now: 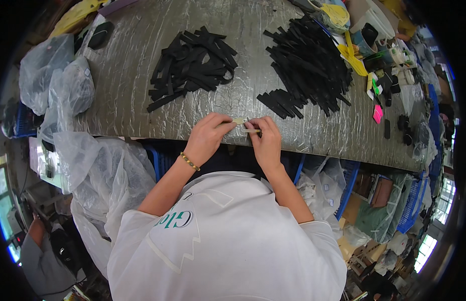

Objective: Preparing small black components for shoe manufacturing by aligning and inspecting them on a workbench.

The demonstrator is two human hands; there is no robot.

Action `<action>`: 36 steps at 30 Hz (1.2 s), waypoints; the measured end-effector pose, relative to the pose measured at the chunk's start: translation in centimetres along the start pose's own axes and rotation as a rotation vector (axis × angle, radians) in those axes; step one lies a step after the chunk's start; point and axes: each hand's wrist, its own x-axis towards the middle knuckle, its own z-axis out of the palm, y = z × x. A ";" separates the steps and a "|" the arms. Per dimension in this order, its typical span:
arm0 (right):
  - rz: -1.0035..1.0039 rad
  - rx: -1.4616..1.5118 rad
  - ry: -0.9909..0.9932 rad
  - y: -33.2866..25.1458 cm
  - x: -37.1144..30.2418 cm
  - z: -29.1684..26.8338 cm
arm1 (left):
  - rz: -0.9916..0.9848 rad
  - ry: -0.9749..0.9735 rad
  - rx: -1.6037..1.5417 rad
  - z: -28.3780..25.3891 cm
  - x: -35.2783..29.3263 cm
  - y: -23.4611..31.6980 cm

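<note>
Near the table's front edge, my left hand [205, 136] pinches a small pale yellowish piece [239, 121] between thumb and fingertips. Close beside it is my right hand [266, 140], its fingers closed, with a thin pale strip [252, 131] sticking out toward the left. The right fingertips meet the far end of the yellowish piece, where a tiny dark bit shows; what exactly they grip there is too small to tell. Beyond my hands lie a loose heap of black strap pieces [193, 65] and, to its right, a larger pile of straight black strips [311, 65].
The table [117, 95] has a shiny, wrinkled covering. Clear plastic bags [72, 85] crowd its left end. Yellow tools [351, 55], containers and a pink tag [377, 114] are at the right. Blue crates [348, 185] stand below the edge. Another person's arm [36, 231] shows at lower left.
</note>
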 end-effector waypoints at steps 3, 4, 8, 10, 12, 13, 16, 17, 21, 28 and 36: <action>0.004 -0.006 -0.002 0.0 0.0 0.0 | 0.014 0.004 0.007 0.3 0.1 -0.1; 0.003 -0.006 -0.002 0.1 0.0 0.0 | 0.018 0.005 0.010 0.5 0.1 -0.1; 0.058 0.089 -0.049 -0.2 0.5 -0.9 | 0.022 0.003 0.017 0.5 0.3 -0.2; 0.087 0.176 -0.086 0.0 1.2 -1.8 | 0.000 -0.076 -0.021 0.4 0.3 -0.2; -0.037 0.195 0.166 0.5 2.2 -2.6 | 0.007 -0.074 0.001 0.4 0.4 0.0; -0.041 0.194 0.162 0.3 2.4 -3.0 | 0.010 -0.079 0.021 0.4 0.4 0.1; 0.332 0.613 -0.052 0.1 2.3 -3.5 | 0.007 -0.092 0.046 0.4 0.5 0.2; 0.328 0.608 -0.052 0.5 2.2 -3.2 | 0.009 -0.088 0.044 0.4 0.5 0.3; 0.477 1.060 -0.039 1.4 2.3 -2.0 | 0.025 -0.084 0.058 0.6 0.6 0.2; 0.502 1.085 -0.064 1.0 2.6 -1.8 | 0.040 -0.102 0.079 0.7 0.7 0.0; 0.506 1.005 -0.062 0.9 2.7 -1.7 | 0.075 -0.118 0.080 0.7 0.9 -0.2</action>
